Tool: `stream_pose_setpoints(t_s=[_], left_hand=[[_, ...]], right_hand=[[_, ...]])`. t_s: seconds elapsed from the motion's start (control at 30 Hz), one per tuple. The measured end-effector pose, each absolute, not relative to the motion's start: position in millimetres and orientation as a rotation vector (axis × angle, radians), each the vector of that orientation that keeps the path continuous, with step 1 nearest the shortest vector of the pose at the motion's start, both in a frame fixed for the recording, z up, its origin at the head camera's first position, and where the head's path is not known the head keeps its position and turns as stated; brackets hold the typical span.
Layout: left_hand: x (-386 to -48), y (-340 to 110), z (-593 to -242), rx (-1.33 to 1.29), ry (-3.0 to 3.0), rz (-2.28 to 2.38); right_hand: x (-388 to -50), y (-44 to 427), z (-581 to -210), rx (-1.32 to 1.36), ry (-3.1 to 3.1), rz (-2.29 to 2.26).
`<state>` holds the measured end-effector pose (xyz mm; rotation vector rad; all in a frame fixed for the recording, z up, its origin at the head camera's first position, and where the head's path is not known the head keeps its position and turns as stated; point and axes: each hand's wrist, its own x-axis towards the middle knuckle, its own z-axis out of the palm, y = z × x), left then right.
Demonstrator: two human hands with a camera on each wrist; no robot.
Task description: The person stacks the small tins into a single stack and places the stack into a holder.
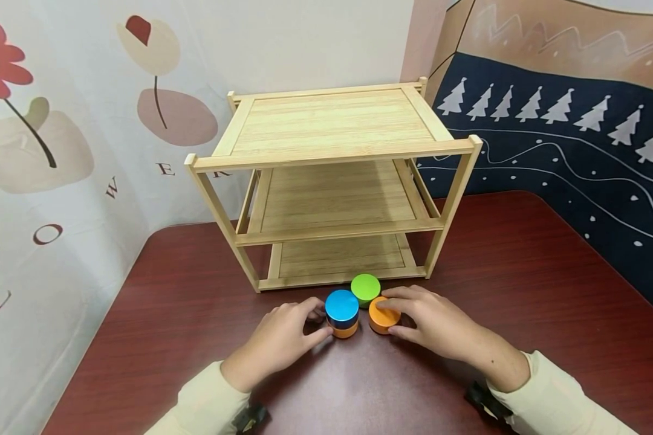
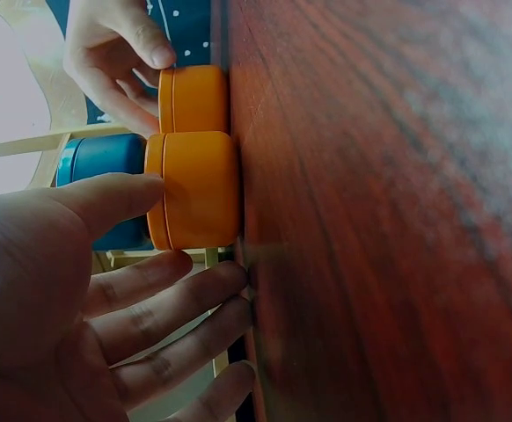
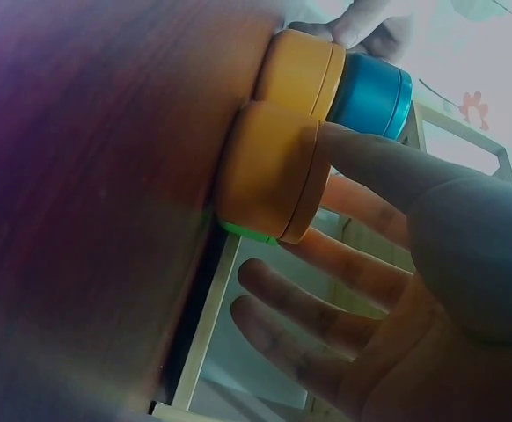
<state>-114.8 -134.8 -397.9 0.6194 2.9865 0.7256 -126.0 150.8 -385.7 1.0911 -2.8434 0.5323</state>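
Observation:
A blue-lidded jar (image 1: 342,306) is stacked on an orange jar (image 2: 201,189). My left hand (image 1: 283,338) is beside this stack; its thumb touches the lower jar's lid edge, and its other fingers extend loosely alongside. Right of the stack, a second orange jar (image 1: 383,316) stands on the table, with my right hand (image 1: 441,320) at it. The right thumb is against its side and the index finger lies over its lid, while the other fingers spread out behind, as the right wrist view shows. Behind them stands a green-lidded jar (image 1: 366,287), close to both.
A three-level wooden rack (image 1: 332,229) stands just behind the jars on the dark red table (image 1: 158,326). A flower-patterned cloth (image 1: 103,121) hangs at the left and back. Another cloth with white trees (image 1: 566,145) covers the right side.

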Motion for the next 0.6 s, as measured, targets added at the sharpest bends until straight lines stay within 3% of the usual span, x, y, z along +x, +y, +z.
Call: stream_pose_setpoints(t_s=[0.6], left_hand=[[-114.2,-134.6,-397.7,0.597,2.977,0.730]], right_hand=[[-124.2,149.6,-385.1,1.049,-2.865,0.507]])
